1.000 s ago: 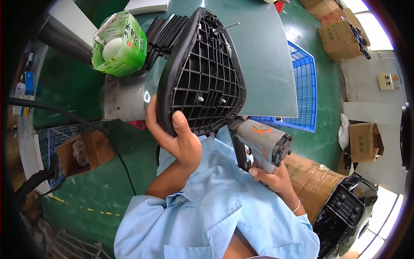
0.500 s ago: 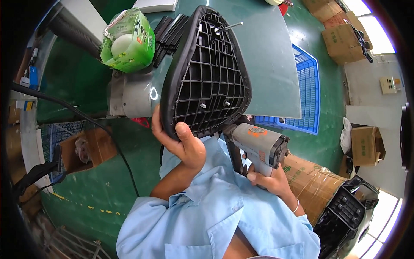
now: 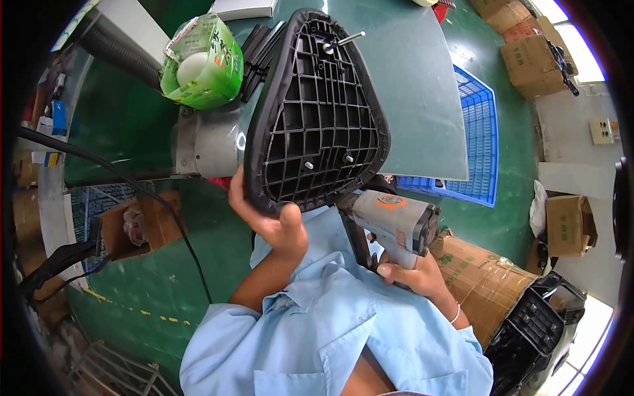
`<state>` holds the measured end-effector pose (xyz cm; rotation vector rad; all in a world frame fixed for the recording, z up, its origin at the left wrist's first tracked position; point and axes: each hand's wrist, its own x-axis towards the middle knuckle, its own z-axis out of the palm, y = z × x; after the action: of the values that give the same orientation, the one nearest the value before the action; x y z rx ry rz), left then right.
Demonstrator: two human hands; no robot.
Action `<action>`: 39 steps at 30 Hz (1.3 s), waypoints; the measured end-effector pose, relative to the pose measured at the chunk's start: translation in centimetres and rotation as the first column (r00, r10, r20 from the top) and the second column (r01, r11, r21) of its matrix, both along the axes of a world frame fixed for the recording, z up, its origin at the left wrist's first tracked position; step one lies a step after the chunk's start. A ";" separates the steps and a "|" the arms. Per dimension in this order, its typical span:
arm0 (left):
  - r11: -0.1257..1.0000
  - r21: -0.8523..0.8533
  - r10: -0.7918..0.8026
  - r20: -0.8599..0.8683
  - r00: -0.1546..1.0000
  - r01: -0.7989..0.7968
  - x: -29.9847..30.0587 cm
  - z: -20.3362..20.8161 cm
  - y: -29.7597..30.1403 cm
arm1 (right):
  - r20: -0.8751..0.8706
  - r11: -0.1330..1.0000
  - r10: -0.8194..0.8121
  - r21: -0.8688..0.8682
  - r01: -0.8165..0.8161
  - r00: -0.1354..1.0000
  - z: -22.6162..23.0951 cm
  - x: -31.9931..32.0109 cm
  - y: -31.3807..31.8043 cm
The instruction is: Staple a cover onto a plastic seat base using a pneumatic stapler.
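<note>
A black padded seat (image 3: pixel 323 125) tilts up before me, its ribbed plastic underside facing me. Two short studs stick out low on the ribs, and a longer metal bolt (image 3: pixel 347 41) juts out near the narrow top. My left hand (image 3: pixel 274 221) grips the lower left edge, thumb on the near side and fingers wrapped behind. In my right hand (image 3: pixel 416 274) is a grey pneumatic staple gun (image 3: pixel 393 214), held by its handle. Its nose meets or nearly meets the seat's lower right rim; exact contact I cannot tell.
The green-grey table (image 3: pixel 422 99) bears black strips (image 3: pixel 259 56) and a green carton (image 3: pixel 218 66) holding a white round thing. Beyond its right edge is a blue crate (image 3: pixel 482 132). A large cardboard box (image 3: pixel 479 277) stands at my right; a black hose (image 3: pixel 132 162) hangs at left.
The seat has turned slightly, and my left thumb now points more upright at its lower edge. The staple gun stays close to the rim, shifted a little left.
</note>
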<state>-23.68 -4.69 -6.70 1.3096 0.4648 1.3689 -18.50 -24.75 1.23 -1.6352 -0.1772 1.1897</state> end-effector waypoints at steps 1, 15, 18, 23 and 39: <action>0.993 0.016 -0.117 -0.065 0.991 0.119 -0.3 1.2 1.0 | -0.001 1.000 -0.007 0.005 0.007 1.000 -0.2 0.3 -0.2; 0.932 -0.091 -0.363 -0.214 0.907 0.352 5.8 2.7 -0.7 | 0.189 0.944 -0.324 0.138 0.301 0.927 -1.7 1.7 -4.7; 0.927 -0.155 -0.362 -0.146 0.921 0.340 6.4 2.7 -1.8 | 0.202 0.934 -0.352 0.140 0.329 0.914 -1.6 1.9 -5.6; 0.935 -0.108 -0.352 -0.192 0.916 0.337 6.5 3.0 -2.0 | 0.166 0.929 -0.361 0.148 0.339 0.918 -1.6 2.4 -5.1; 0.949 -0.085 -0.316 -0.213 0.924 0.305 4.9 1.7 -2.7 | 0.128 0.968 -0.250 0.067 0.243 0.960 -0.6 2.1 -4.0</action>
<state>-18.75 -7.35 -5.05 1.4351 0.4193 0.9446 -16.42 -28.76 0.66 -1.6412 -0.0850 0.8791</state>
